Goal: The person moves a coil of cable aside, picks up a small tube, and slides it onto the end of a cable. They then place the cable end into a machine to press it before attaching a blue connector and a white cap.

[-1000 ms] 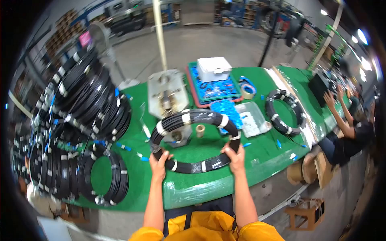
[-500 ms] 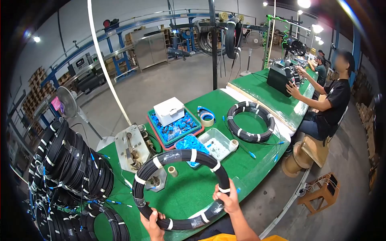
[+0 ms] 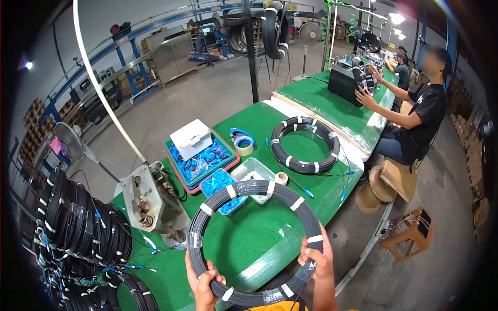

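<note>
Head view: held coil (image 3: 249, 188) partly hides the clear tub (image 3: 254, 168).

Held coil (image 3: 251, 188) — closer now, view swung rightward

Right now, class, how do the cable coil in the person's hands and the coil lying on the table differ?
The held coil is gripped by the left hand and right hand; the resting coil is untouched. The held coil is raised; the resting coil lies flat on the green table. The held coil appears larger in view, the resting coil smaller. Both are black rings with white bands.
</note>
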Demonstrator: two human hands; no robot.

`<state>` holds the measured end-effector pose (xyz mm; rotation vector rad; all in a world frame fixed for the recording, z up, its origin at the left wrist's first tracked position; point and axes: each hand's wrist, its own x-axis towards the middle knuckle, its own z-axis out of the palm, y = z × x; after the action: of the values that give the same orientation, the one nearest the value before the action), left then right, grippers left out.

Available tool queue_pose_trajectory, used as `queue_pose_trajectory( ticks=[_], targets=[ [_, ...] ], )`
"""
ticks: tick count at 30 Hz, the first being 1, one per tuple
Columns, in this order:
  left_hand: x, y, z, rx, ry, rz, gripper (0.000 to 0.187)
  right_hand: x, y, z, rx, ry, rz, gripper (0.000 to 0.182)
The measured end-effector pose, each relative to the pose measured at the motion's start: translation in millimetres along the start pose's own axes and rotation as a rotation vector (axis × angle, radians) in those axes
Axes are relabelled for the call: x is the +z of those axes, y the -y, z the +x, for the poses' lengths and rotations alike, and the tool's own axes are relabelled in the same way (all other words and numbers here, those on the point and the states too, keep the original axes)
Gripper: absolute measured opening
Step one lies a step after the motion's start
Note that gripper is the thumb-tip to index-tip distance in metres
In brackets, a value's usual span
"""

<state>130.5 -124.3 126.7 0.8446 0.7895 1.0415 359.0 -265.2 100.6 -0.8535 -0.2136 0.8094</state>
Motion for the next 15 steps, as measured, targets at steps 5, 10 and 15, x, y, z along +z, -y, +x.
queue_pose_trajectory(
  ticks=[5,10,15],
  targets=[
    [39.8,30.5,53.8,0.067,0.175,0.121,0.091,-23.0,19.3,39.9,-0.161,-0.039,-0.074,0.092],
    [113.7,52.7,121.0,0.106,0.275,0.161,0.086,-45.5,47.8,102.2,-0.434,-0.181,-0.216,0.084],
    [195.0,76.3,206.1,0.134,0.366,0.407,0.078,-61.9,110.0,186.8,-0.396,-0.255,-0.228,0.08]
  ],
)
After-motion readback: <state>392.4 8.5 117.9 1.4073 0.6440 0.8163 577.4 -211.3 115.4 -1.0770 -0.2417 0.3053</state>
